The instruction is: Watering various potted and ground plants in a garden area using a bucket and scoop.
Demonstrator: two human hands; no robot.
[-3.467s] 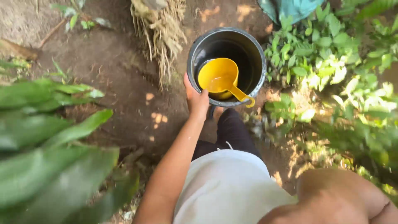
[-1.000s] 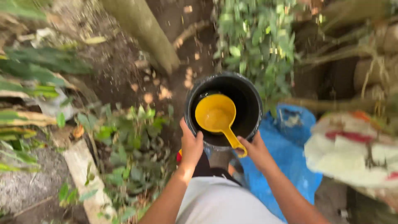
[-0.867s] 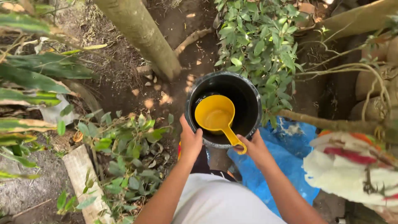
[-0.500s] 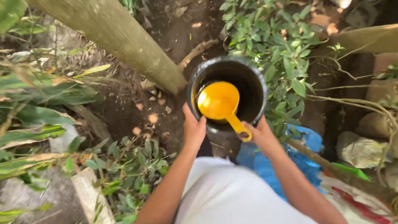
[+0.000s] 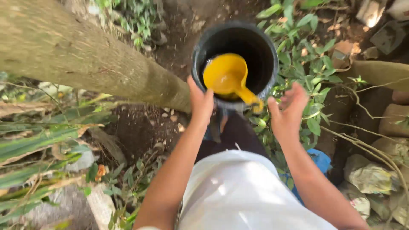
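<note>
Hidden or cut off: The person's white shirt fills the bottom edge and covers the body; both forearms run out of the picture at the lower corners. Dark trousers show only as a strip between shirt and bucket. A blue sheet peeks out behind the right forearm, mostly covered.
Left hand: The left hand clamps the near rim of the black bucket, thumb hooked over the edge and fingers wrapped down the outer wall, partly out of sight.
Right hand: The right hand hangs free just right of the bucket, palm up, fingers spread wide and touching nothing; motion blur softens the fingertips.
Bucket and scoop: The round, smooth-walled plastic bucket is held out in front of the person at arm's reach, over dark soil. A glossy yellow plastic water scoop sits inside, bowl up, its handle leaning over the near rim beside the left thumb. The dark inside makes any liquid hard to make out.
Ground, left: Long strap-like leaves, green streaked with dry brown, and a pale flat slab.
Farther out: A thick, rough, grey-green tree trunk slants across the upper left, cut by the frame. Leafy shrubs crowd the right side of the bucket; crumpled pale sacks lie at lower right, blurred.
</note>
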